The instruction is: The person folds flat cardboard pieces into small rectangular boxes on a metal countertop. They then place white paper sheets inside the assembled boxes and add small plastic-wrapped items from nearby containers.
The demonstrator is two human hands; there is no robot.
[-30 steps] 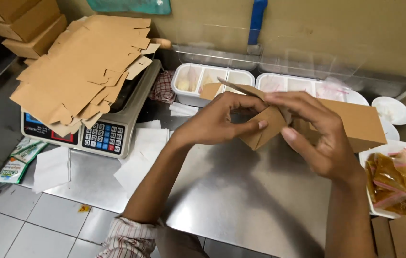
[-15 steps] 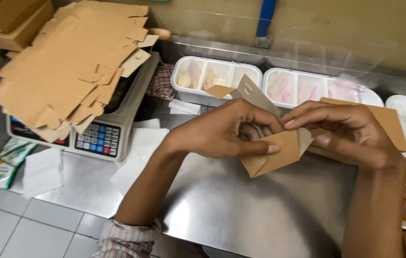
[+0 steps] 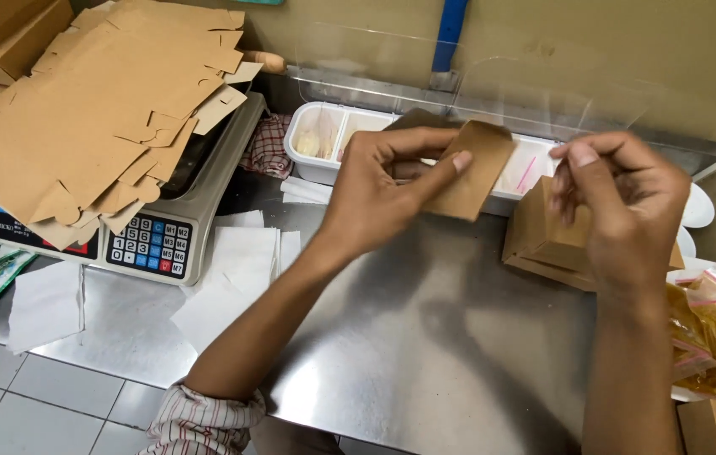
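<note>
My left hand [image 3: 375, 194] grips a small folded brown cardboard box [image 3: 472, 168] and holds it up over the steel table [image 3: 425, 337], in front of the white trays. My right hand [image 3: 627, 211] is off the box, to its right, with fingers loosely curled and nothing seen in them. It hovers in front of a stack of folded brown boxes [image 3: 535, 240] standing on the table.
A pile of flat cardboard blanks [image 3: 97, 109] lies on a weighing scale [image 3: 164, 236] at the left. White paper sheets [image 3: 232, 278] lie beside it. White trays [image 3: 324, 139] line the back wall. Clear bags with orange-yellow contents [image 3: 712, 329] sit at the right edge.
Both hands were folding the box together. My right hand has since let go and moved right toward the stack, and my left hand alone holds the box, higher up.
</note>
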